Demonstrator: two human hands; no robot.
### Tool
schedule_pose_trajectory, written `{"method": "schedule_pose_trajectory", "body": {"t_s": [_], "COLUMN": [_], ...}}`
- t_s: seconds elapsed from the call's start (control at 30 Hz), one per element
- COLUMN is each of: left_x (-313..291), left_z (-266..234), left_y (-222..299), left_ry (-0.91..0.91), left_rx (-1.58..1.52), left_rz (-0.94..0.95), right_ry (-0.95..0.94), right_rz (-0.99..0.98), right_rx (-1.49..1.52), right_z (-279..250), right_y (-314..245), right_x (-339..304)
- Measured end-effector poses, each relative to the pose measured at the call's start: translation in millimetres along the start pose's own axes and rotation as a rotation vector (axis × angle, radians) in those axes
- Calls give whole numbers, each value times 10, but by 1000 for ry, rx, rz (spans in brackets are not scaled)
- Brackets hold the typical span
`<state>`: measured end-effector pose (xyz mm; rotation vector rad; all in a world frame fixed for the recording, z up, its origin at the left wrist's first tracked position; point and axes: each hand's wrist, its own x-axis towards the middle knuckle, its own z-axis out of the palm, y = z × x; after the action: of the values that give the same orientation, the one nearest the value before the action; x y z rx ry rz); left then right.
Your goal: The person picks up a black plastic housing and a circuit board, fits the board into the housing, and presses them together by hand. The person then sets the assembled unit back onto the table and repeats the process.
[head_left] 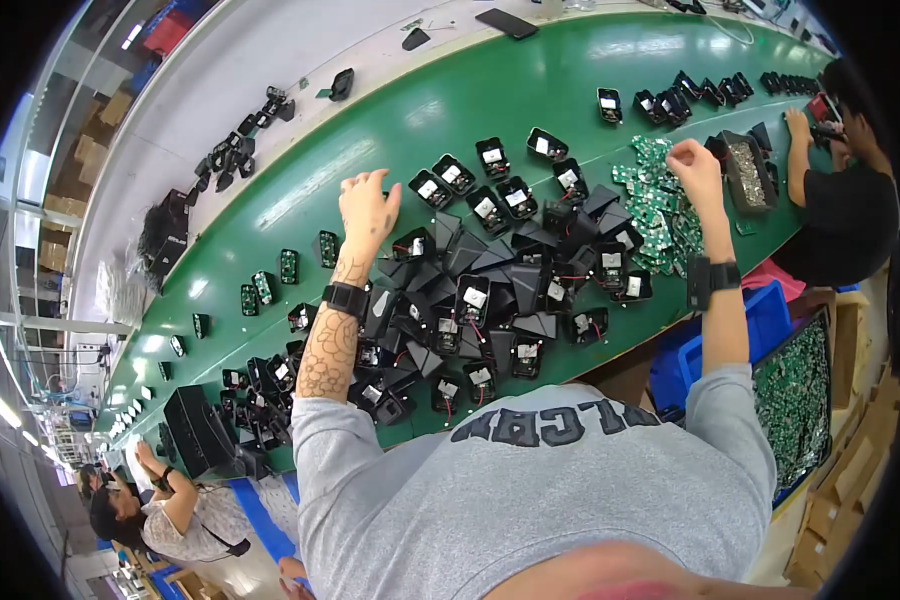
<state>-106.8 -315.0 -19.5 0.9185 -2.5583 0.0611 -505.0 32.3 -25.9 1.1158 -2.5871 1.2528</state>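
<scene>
My left hand point(369, 212) hovers over the green bench, thumb apart from its bent fingers, with nothing visible in it. Just right of its wrist sits an open black housing point(412, 245) with red wires. My right hand point(697, 172) is above a heap of small green circuit boards point(660, 215); its fingertips are pinched together, and whatever they may hold is too small to make out. Between my arms lies a big pile of black plastic housings point(475, 295), many with a white part and wires inside. Several open housings point(453, 174) stand upright beyond the pile.
A box of small metallic parts point(746, 175) stands right of the boards, near a co-worker in black point(850, 210). Housings with boards point(289, 266) form a line at left, toward another seated person point(170, 515). Blue bins point(715, 345) and a board-filled tray point(795, 405) sit below the right edge.
</scene>
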Motion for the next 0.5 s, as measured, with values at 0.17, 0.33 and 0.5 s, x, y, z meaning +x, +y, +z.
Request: {"method": "schedule_pose_trajectory", "body": {"t_s": [0.17,0.33,0.5], "left_x": [174,143,44], "left_z": [151,-43,-853], "left_y": [167,239,833], "left_ry": [-372,-420,-236], "left_rx": [-426,-671,-1159], "left_rz": [-54,-266,-410], "right_ry": [10,-35,2], "right_rz": [65,241,348], "right_rx": [264,813,1256], "right_z": [-102,-290,-154], "right_y": [-362,-953,-1324], "right_x": [-313,-546,-951]}}
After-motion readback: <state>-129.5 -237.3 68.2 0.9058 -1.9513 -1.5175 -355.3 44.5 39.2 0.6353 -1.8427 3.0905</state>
